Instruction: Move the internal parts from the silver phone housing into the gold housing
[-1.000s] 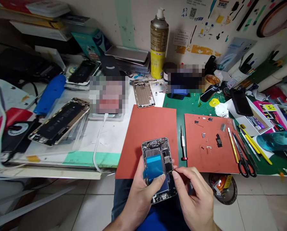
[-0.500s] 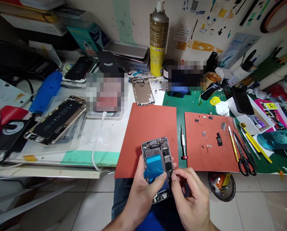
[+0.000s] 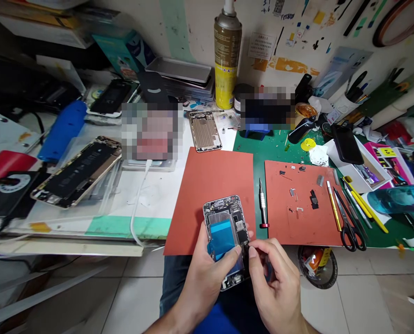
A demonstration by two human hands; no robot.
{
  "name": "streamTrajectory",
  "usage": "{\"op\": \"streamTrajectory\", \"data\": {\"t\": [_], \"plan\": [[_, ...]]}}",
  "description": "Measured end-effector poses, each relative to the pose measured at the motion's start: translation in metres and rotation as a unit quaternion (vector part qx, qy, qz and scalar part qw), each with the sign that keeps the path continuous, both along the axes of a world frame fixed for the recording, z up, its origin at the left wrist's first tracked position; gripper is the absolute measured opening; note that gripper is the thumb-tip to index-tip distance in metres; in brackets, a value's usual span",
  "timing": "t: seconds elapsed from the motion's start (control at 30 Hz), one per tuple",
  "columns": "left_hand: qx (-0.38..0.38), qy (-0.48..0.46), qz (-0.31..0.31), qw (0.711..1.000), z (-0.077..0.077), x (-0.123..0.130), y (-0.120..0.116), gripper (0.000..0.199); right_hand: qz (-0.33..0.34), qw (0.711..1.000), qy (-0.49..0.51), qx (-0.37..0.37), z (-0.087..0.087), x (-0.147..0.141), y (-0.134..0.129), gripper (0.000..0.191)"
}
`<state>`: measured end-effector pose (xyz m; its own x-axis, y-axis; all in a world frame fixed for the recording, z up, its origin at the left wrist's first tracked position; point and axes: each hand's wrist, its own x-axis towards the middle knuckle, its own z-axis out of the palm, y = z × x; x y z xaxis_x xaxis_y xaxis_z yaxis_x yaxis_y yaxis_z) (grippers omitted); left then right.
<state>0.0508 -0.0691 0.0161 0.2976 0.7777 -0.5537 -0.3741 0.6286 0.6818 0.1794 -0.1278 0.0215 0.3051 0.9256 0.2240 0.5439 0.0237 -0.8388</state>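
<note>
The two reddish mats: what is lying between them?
A silver screwdriver with a red end, on a green strip between the left mat and right mat, in the head view.

2 bare hands (image 3: 207, 273) (image 3: 274, 278); 2 reddish mats (image 3: 210, 181) (image 3: 279, 227) at desk's (image 3: 147, 185) front edge w/ 1 screwdriver (image 3: 262, 202) btwn. 1 pr. scissors (image 3: 348, 228) nr. R mat's front R corner, 1 spray can (image 3: 226, 60) nr. desk's back edge.

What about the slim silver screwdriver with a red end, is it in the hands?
No, the screwdriver lies on the green mat between reddish-brown mats, clear of the left hand and right hand.
</note>
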Motion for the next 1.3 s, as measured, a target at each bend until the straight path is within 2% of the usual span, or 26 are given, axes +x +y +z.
{"op": "streamTrajectory", "data": {"t": [0.27, 0.43, 0.6, 0.8, 1.1, 1.3], "plan": [[0.015, -0.028, 0.000, 1.000, -0.006, -0.003, -0.003, 0.069, 0.010, 1.000, -0.023, 0.010, -0.001, 0.003, 0.001, 0.008], [0.027, -0.028, 0.003, 0.999, -0.009, -0.003, -0.005, 0.070, 0.011, 0.997, -0.059, 0.050, -0.001, 0.000, 0.004, 0.021], [0.027, -0.022, -0.002, 0.999, -0.012, -0.003, -0.006, 0.075, 0.006, 0.994, -0.072, 0.082, -0.001, -0.002, 0.005, 0.022], [0.027, -0.032, 0.000, 0.999, -0.014, -0.002, -0.005, 0.077, 0.046, 0.988, -0.096, 0.115, -0.008, 0.003, -0.001, 0.037], [0.028, -0.018, -0.004, 0.999, -0.005, -0.001, -0.002, 0.073, 0.079, 0.969, -0.177, 0.152, -0.006, 0.010, 0.001, 0.040], [0.021, -0.018, 0.000, 1.000, -0.004, -0.001, 0.000, 0.074, 0.077, 0.945, -0.254, 0.192, -0.010, 0.013, -0.002, 0.046]]}}
